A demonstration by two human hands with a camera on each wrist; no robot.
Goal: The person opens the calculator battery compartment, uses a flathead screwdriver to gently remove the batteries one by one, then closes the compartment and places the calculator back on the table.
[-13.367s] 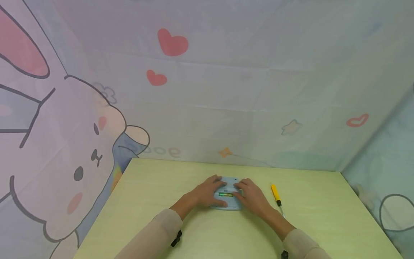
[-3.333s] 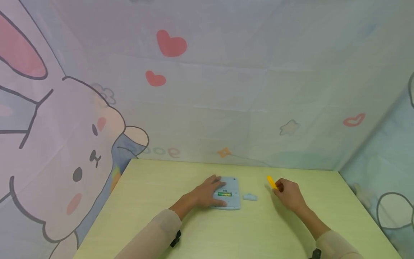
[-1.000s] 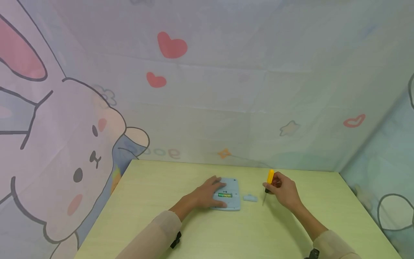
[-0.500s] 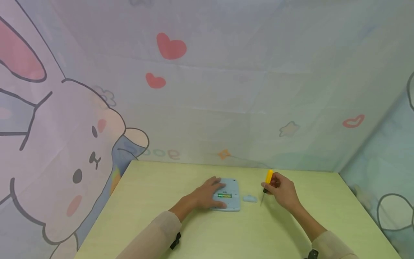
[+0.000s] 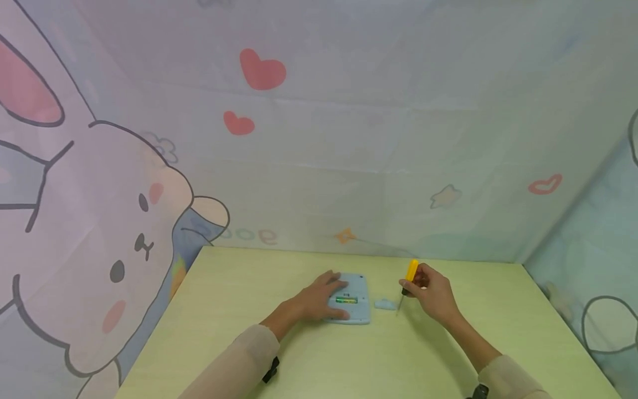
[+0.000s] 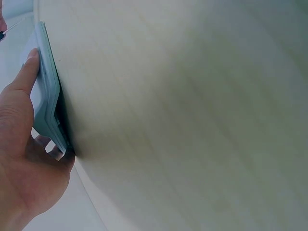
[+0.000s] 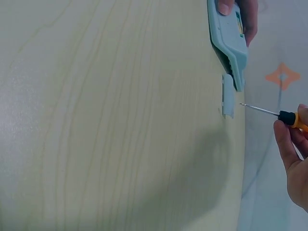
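A light-blue calculator [image 5: 360, 313] lies face down on the table, its battery slot uncovered and a green battery [image 5: 346, 300] inside. My left hand [image 5: 313, 299] grips its left side, with the thumb [image 6: 30, 72] on the back face and fingers curled around the edge. The small light-blue battery cover [image 5: 385, 304] rests just right of the calculator. Between thumb and fingers my right hand [image 5: 437, 293] pinches a yellow-and-black screwdriver [image 5: 411, 270], handle up and slightly tilted. Its metal shaft [image 7: 260, 109] points down beside the cover.
The pale yellow-green table [image 5: 309, 360] reaches back to a hanging cloth [image 5: 349, 138] printed with a rabbit and hearts. Another cloth [image 5: 588, 249] hangs past the table's right edge.
Earlier both hands were on the calculator and the screwdriver lay on the table. Since then the cover was set down, and my right hand lifted the screwdriver, turned it tip down and moved slightly left.
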